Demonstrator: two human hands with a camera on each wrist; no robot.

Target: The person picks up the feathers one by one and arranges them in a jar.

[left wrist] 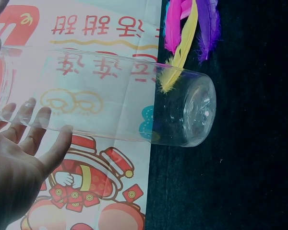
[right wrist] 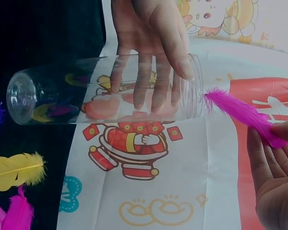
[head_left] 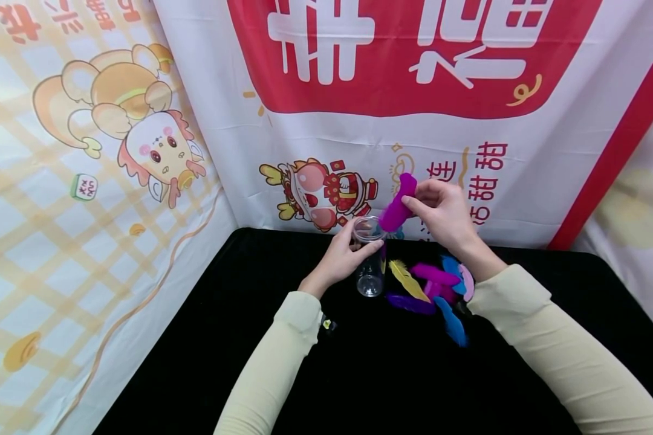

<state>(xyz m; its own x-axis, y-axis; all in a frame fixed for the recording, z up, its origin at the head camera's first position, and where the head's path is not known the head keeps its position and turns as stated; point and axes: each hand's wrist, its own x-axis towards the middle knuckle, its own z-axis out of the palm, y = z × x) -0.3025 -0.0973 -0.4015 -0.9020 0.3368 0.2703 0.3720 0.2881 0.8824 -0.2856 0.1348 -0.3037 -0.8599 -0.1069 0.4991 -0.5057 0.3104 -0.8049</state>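
Observation:
A clear plastic jar (head_left: 370, 272) with an open mouth is held near its rim by my left hand (head_left: 344, 252), thumb on one side and fingers behind it. In the left wrist view the see-through jar (left wrist: 120, 96) shows nothing inside. My right hand (head_left: 441, 211) pinches a magenta feather (head_left: 397, 208) between thumb and fingers, above and right of the jar. The right wrist view has the fluffy end of the feather (right wrist: 235, 108) right at the jar's mouth, with the right hand (right wrist: 278, 177) at its other end.
Several loose feathers lie on the black table (head_left: 392, 374) right of the jar: a yellow feather (head_left: 408, 281), a purple feather (head_left: 410, 304), a blue feather (head_left: 451, 320) and magenta ones (head_left: 436, 275). A printed cloth backdrop (head_left: 217, 121) stands behind the table.

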